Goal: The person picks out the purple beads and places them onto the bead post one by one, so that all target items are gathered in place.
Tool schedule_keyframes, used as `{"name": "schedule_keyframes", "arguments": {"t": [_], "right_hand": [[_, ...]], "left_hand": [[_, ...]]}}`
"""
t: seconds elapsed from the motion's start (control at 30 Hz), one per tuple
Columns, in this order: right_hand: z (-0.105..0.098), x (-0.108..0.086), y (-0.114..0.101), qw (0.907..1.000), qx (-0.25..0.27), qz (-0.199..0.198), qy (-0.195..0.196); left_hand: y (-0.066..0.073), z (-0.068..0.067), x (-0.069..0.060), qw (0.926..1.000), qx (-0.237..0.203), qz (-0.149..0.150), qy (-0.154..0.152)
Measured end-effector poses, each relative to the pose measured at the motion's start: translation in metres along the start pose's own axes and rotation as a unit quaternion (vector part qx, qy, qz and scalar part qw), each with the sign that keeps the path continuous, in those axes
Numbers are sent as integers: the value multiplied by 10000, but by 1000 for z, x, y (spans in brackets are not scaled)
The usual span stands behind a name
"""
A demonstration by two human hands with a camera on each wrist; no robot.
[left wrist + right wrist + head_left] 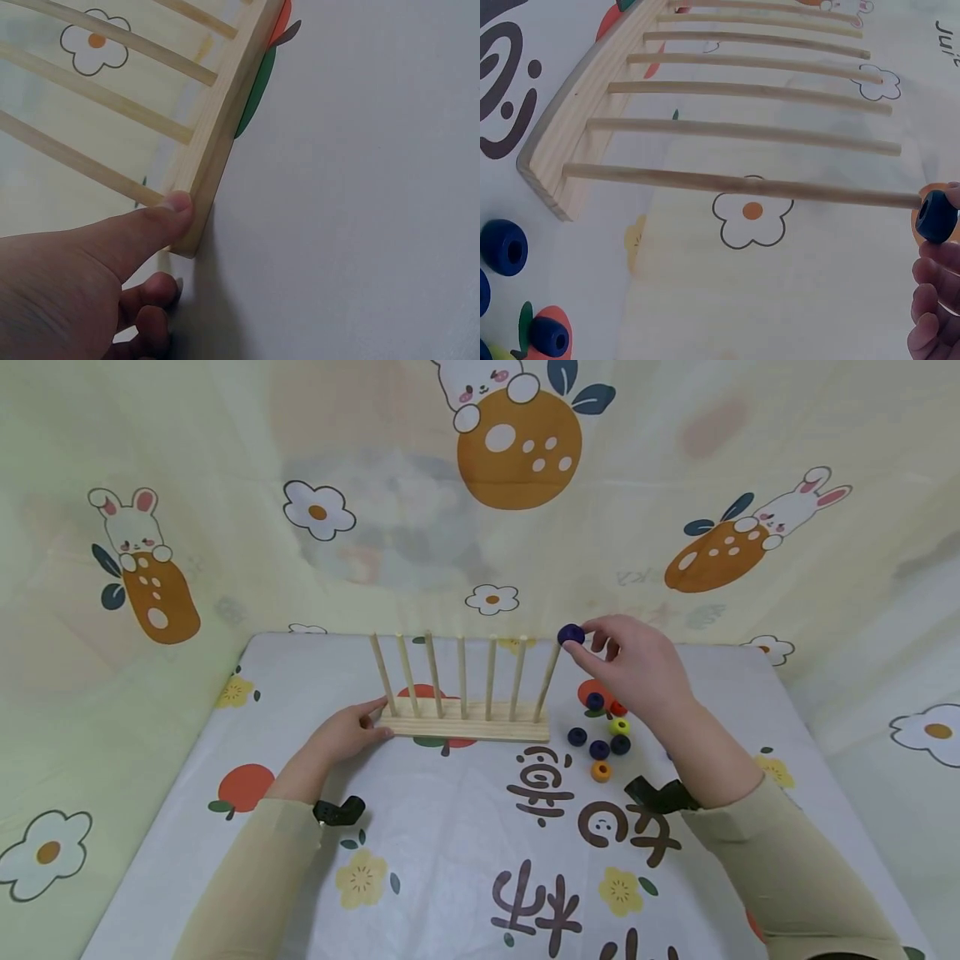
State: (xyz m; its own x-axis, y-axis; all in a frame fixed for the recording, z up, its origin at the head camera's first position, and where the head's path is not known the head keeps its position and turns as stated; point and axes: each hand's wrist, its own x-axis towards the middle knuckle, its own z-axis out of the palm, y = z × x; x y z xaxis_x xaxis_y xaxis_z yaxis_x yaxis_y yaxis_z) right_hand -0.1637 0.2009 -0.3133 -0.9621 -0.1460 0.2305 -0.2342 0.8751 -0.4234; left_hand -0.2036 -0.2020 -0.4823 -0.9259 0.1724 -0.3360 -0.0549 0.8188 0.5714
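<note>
A wooden rack with a row of upright pegs stands on the table. My left hand grips the left end of its base. In the left wrist view the thumb lies on the base, while the other fingers are lower and partly hidden. My right hand pinches a dark blue bead at the top of the rightmost peg. From the right wrist view, the blue bead meets the tip of that peg. The visible pegs carry no beads.
Right of the rack lie several dark blue beads, a yellow bead, an orange bead and a red bead. A patterned cloth covers the table. Printed curtains hang behind and at both sides.
</note>
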Motion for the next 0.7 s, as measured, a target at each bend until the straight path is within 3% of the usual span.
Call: {"name": "schedule_keyframes", "arguments": {"t": [0.47, 0.7], "right_hand": [[8, 6, -8, 9995, -15, 205, -254], [14, 6, -7, 9997, 6, 136, -190]], "left_hand": [[0, 1, -1, 10000, 9, -19, 37], [-1, 0, 0, 10000, 52, -1, 33]]}}
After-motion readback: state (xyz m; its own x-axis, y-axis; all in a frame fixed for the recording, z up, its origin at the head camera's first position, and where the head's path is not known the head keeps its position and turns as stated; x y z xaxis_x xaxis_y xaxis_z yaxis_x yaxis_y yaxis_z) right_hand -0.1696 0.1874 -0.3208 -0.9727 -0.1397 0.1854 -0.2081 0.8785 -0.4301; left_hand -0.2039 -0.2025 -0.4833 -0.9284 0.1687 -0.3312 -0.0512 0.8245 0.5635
